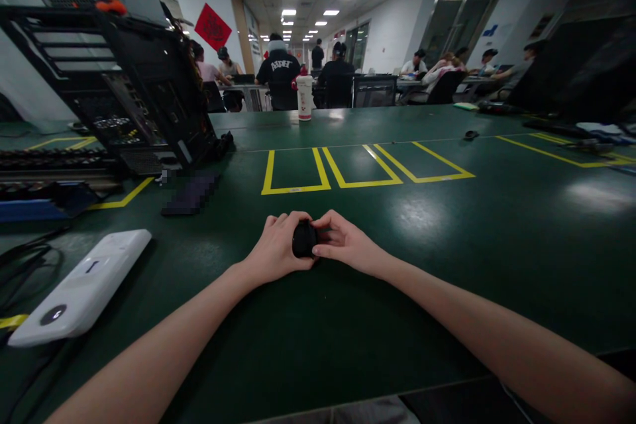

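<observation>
We see a small black piece (303,240) held just above or on the counter (397,318), which of the two we cannot tell, near the middle of the view and on our side of the yellow tape (295,190). Its dark, rounded face is turned towards us, and the part we can see is a little taller than wide; both hands cover its sides, so we cannot be sure of its long axis. The left hand (278,245) curls round the left side, fingers over the top and thumb underneath, holding it. The right hand (350,245) has its fingers narrow at the right edge, forefinger high and thumb low, with the piece between them. Of containers, we find a white bottle (305,99) with red on top, upright at the counter's far edge; its contents are hidden from us. An open computer case (144,86) stands at the left with boards and wires inside. The piece itself looks plain black and smooth, its finer details too dark for us to read. Nearer us, at the left, a white power bank (89,285) lies slantwise beside black cables (30,258).
</observation>
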Available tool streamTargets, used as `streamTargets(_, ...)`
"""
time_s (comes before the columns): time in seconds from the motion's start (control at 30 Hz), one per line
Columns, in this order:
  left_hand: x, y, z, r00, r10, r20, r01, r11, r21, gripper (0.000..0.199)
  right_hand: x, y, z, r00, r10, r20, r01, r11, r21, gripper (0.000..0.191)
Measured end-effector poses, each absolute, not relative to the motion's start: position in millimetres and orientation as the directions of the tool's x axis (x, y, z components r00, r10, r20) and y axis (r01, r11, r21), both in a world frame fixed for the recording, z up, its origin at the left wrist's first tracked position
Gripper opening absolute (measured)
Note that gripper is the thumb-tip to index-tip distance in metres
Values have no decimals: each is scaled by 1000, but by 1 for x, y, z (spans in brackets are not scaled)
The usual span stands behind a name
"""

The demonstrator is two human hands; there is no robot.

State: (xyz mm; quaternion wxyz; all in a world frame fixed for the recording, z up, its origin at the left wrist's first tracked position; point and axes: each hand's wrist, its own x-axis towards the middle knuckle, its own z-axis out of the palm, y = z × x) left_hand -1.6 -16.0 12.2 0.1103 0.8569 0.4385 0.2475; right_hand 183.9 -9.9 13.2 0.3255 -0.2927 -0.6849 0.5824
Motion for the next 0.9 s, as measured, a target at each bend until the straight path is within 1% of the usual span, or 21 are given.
streamTargets(0.13, -1, -16, 12, 499, 799, 337, 691, -601, 401, 54, 181, -9, 12, -561, 819, 116, 54, 176, -983, 19)
streamTargets(0.23, -2, -16, 12, 498, 797, 341, 684, -603, 410, 53, 178, -9, 9, -547, 832, 94, 85, 167, -982, 23)
streamTargets(0.3, -2, -17, 13, 501, 799, 332, 681, -601, 419, 53, 177, -10, 9, -531, 844, 76, 135, 173, -976, 27)
streamTargets(0.4, -3, -17, 14, 501, 806, 316, 678, -592, 435, 53, 177, -12, 10, -534, 843, 63, 194, 195, -961, 27)
streamTargets(0.47, -3, -17, 15, 498, 809, 314, 678, -588, 441, 52, 179, -13, 12, -565, 823, 59, 176, 190, -966, 25)
streamTargets(0.53, -3, -17, 14, 498, 805, 321, 675, -593, 438, 51, 181, -14, 14, -593, 802, 67, 122, 172, -978, 25)
streamTargets(0.67, -2, -15, 13, 500, 799, 334, 678, -601, 423, 51, 184, -17, 17, -623, 777, 88, 44, 148, -988, 31)
streamTargets(0.83, -2, -15, 13, 498, 803, 327, 677, -596, 433, 52, 181, -16, 16, -568, 819, 89, 94, 172, -981, 20)
streamTargets(0.9, -3, -15, 13, 496, 802, 332, 678, -597, 429, 52, 180, -14, 14, -558, 824, 98, 101, 184, -978, 20)
